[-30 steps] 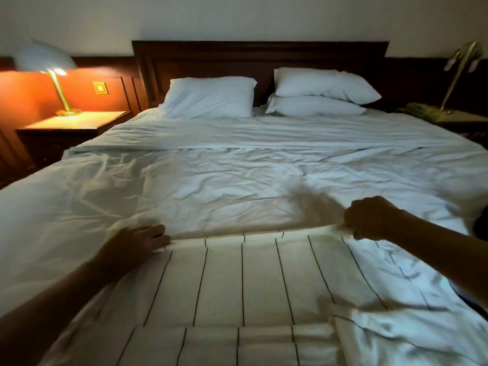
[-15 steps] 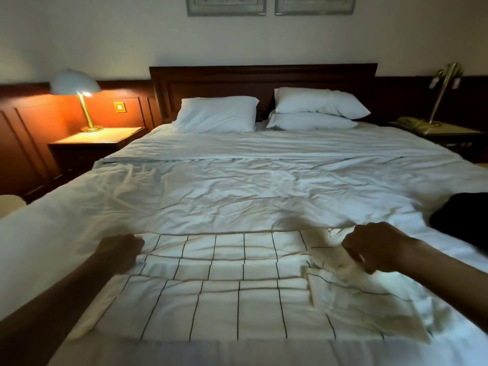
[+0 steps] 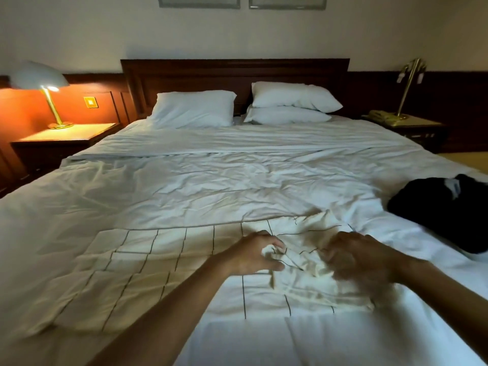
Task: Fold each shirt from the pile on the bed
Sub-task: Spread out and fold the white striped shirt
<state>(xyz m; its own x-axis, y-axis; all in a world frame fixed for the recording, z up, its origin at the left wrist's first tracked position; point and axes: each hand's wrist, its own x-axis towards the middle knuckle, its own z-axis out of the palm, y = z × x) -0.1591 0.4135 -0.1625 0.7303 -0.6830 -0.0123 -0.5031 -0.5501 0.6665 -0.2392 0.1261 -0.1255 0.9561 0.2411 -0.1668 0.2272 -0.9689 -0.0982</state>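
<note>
A cream shirt with a thin dark grid (image 3: 158, 265) lies partly folded across the near end of the bed. Its left part is flat; its right part is bunched into wrinkles. My left hand (image 3: 254, 253) pinches a crumpled fold of that bunched cloth between thumb and fingers. A short way to the right, my right hand (image 3: 353, 256), blurred by motion, has curled fingers on the same bunched cloth. A dark garment (image 3: 443, 207) lies in a heap on the bed's right side.
The white duvet (image 3: 211, 186) covers the bed, with three pillows (image 3: 195, 109) at the dark headboard. A lit lamp (image 3: 45, 88) stands on the left nightstand. On the right nightstand are a brass lamp (image 3: 408, 85) and a phone (image 3: 383, 116).
My left hand has come from the shirt's left edge to its right part. Both hands now gather the bunched cloth there. The view has pulled back, showing the dark garment.
</note>
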